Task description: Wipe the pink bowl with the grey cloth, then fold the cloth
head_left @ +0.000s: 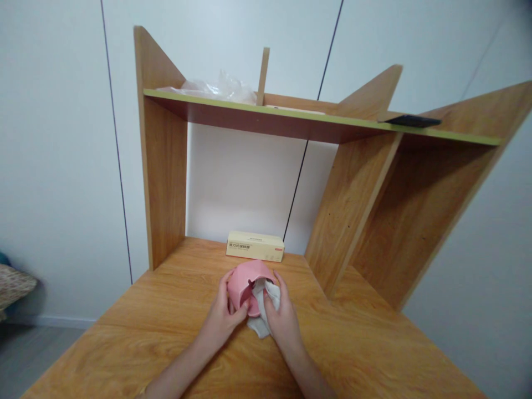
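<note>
Above the desk in front of me is a pink hollow container (240, 283) with a faceted outside and a notch in its rim, tilted so that its opening faces me. My left hand (225, 305) grips its left side, with the thumb at the rim. A crumpled white cloth (260, 327) is bunched at the opening, partly inside, and its lower end hangs below. My right hand (283, 318) holds the cloth at the container's right side, thumb pressed on it. The cloth and fingers hide much of the inside.
Behind the container, a long cream box (255, 247) with printed characters stands at the back of the wooden desk (341, 349). Upright shelf panels (164, 183) rise on both sides. The upper shelf holds a clear plastic bag (224, 88) and a dark flat object (410, 121).
</note>
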Demonstrator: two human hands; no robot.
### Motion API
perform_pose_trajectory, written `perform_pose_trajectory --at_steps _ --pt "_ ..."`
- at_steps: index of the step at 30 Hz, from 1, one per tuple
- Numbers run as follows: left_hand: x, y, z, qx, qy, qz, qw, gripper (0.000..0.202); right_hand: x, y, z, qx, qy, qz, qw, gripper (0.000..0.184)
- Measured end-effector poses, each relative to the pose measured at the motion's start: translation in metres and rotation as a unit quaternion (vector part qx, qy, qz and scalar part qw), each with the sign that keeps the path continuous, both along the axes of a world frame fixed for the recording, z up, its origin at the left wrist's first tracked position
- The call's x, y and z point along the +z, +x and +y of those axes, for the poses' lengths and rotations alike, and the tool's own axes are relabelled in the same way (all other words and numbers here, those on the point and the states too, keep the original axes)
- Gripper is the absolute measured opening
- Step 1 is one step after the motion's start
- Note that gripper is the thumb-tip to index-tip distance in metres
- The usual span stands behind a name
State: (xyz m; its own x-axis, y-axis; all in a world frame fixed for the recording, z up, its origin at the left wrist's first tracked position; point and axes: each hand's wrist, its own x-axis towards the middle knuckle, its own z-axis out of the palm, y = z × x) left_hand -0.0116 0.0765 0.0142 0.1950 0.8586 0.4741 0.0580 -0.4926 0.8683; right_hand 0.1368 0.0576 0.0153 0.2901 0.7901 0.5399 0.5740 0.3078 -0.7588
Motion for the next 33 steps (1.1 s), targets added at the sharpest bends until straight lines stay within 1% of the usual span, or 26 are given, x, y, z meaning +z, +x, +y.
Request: perform_pose_trajectory --at_steps 2,5,6,8,10,12,13,15,17,20,22,24,27,30,33 --pt "0.004 -0.001 -0.001 0.025 0.028 0.002 0.999 0.060 0.002 -0.001 0.000 -0.032 -0.023 -0.034 0.999 0.054" --pt "0.014 -0.005 -0.006 0.058 0.072 0.069 0.993 0.060 0.006 0.001 -0.002 -0.089 -0.060 -0.104 0.989 0.055" --pt "0.017 -0.006 -0.008 0.066 0.082 0.096 0.990 0.060 0.008 0.002 -0.003 -0.104 -0.058 -0.133 0.984 0.056" --pt "0.022 -0.008 -0.011 0.078 0.089 0.140 0.983 0.062 0.011 0.006 -0.006 -0.119 -0.024 -0.192 0.974 0.056" --pt "0.025 -0.008 -0.014 0.085 0.085 0.167 0.979 0.064 0.014 0.009 -0.009 -0.117 0.025 -0.242 0.963 0.055" --pt "0.026 -0.008 -0.015 0.085 0.080 0.180 0.977 0.067 0.016 0.010 -0.012 -0.116 0.052 -0.281 0.951 0.054" --pt "0.026 -0.009 -0.016 0.084 0.078 0.181 0.977 0.067 0.016 0.010 -0.012 -0.119 0.052 -0.293 0.947 0.054" --pt "0.025 -0.009 -0.016 0.079 0.077 0.177 0.978 0.069 0.017 0.010 -0.012 -0.128 0.028 -0.299 0.945 0.058" --pt "0.025 -0.009 -0.015 0.075 0.073 0.177 0.979 0.069 0.017 0.009 -0.010 -0.132 -0.019 -0.285 0.949 0.064" --pt "0.024 -0.010 -0.015 0.064 0.071 0.191 0.977 0.065 0.016 0.008 -0.007 -0.100 -0.073 -0.266 0.956 0.068" --pt "0.024 -0.011 -0.015 0.052 0.078 0.198 0.976 0.061 0.015 0.009 -0.007 -0.078 -0.079 -0.264 0.958 0.067" --pt "0.023 -0.012 -0.013 0.039 0.084 0.197 0.976 0.059 0.015 0.010 -0.007 -0.076 -0.072 -0.261 0.960 0.064" --pt "0.022 -0.012 -0.010 0.032 0.070 0.174 0.982 0.066 0.012 0.011 -0.008 -0.087 -0.072 -0.226 0.967 0.061" --pt "0.019 -0.010 -0.009 0.033 0.030 0.130 0.990 0.082 0.007 0.010 -0.006 -0.094 -0.077 -0.115 0.986 0.056" --pt "0.013 -0.004 -0.011 0.005 -0.012 0.092 0.996 0.089 0.000 0.005 -0.001 -0.064 -0.029 0.035 0.997 0.051"
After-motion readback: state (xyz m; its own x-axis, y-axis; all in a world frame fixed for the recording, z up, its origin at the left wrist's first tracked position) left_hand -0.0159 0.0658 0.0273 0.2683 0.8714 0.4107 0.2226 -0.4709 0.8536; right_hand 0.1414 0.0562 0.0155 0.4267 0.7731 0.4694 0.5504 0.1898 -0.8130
